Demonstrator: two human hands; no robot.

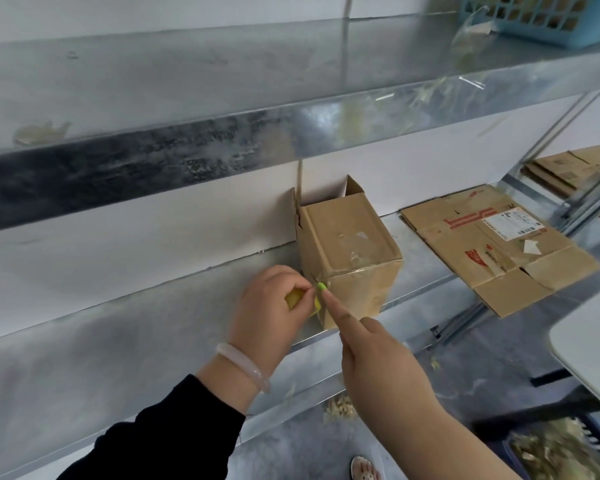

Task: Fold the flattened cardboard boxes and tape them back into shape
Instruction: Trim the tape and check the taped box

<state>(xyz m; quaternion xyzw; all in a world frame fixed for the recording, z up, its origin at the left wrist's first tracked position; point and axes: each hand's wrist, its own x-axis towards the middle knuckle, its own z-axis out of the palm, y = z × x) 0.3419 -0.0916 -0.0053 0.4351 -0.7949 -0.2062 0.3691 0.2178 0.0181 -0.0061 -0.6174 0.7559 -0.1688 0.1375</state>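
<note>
Grey metal shelf (118, 358) lies open left of the brown cardboard box (350, 251), roofed by the upper metal shelf (187, 98). The left hand (271, 313), gripping a small yellow object (291, 296), and the right hand (381, 368) crowd the box's near corner. A flattened red-printed cardboard sheet (492, 247) blocks the right.

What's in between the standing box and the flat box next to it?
Nothing, just bare metal shelf between the standing box and the flat box, as the head view shows.
</note>
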